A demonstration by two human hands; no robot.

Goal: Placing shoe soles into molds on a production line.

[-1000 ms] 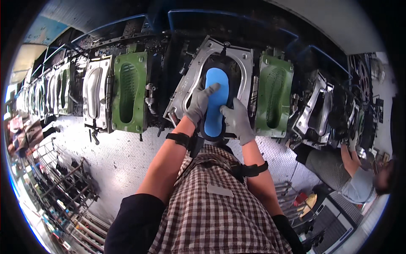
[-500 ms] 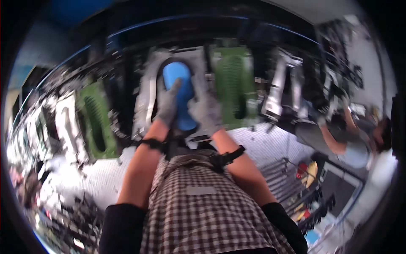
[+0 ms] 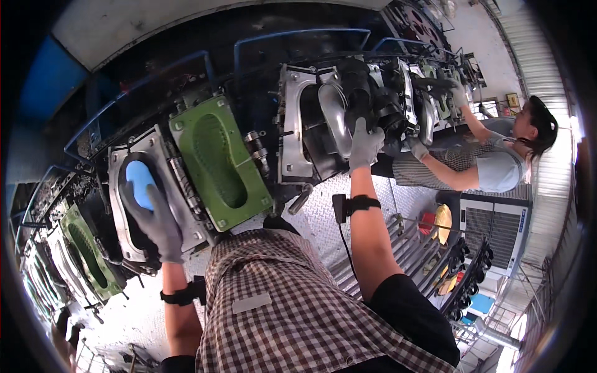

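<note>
Grey gloves cover both hands. My left hand lies with its fingers stretched along a blue shoe-sole-shaped piece, which sits in the hollow of a silver metal mould. Farther right, my right hand is closed at the lower end of a black shoe-shaped piece, its thumb pointing up. That piece stands beside a shiny metal foot form on another open silver mould. A green mould half with a ribbed sole cavity is between my hands.
More green and silver moulds continue to the left. A blue rail runs behind the row. At right, a co-worker reaches to the moulds with gloved hands. A rack of metal bars and a large grey unit stand behind the co-worker.
Both hands were together at the blue piece. My right hand has gone right to the black piece, while my left stays on the blue one. The view has swung right.
</note>
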